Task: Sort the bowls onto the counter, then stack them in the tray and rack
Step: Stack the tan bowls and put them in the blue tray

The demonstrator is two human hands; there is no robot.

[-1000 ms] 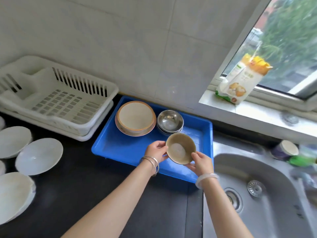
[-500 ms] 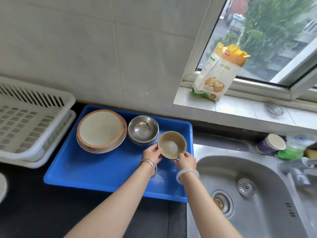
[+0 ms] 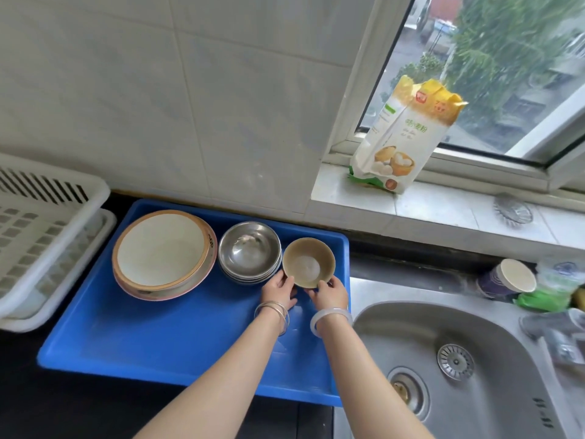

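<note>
Grip: both hands hold the small brown bowl (image 3: pixel 308 262) by its near rim, the left hand (image 3: pixel 279 290) on its left side and the right hand (image 3: pixel 330 293) on its right side, fingers closed on the edge.
Small brown bowl: upright, open side up, at the back right corner of the blue tray (image 3: pixel 177 337). I cannot tell if its bottom already touches the tray floor.
Wrists: silver bangles (image 3: pixel 273 312) on the left, one pale bangle (image 3: pixel 330 317) on the right.
Steel bowls (image 3: pixel 249 251): a nested stack, just beside the brown bowl on its left, inside the tray.
Wide bowls (image 3: pixel 163 251): a stack with cream inside and orange and pink rims, at the back left of the tray.
Tray: lies on the dark counter (image 3: pixel 79 407), its far side near the tiled wall.
White rack (image 3: pixel 47 236): left of the tray, only a part is visible.
Sink (image 3: pixel 443 359): steel, just right of the tray.
Windowsill: a flour bag (image 3: pixel 402 137) stands there, leaning on the window frame.
Behind the sink: a paper cup (image 3: pixel 509 277) lies on its side.
</note>
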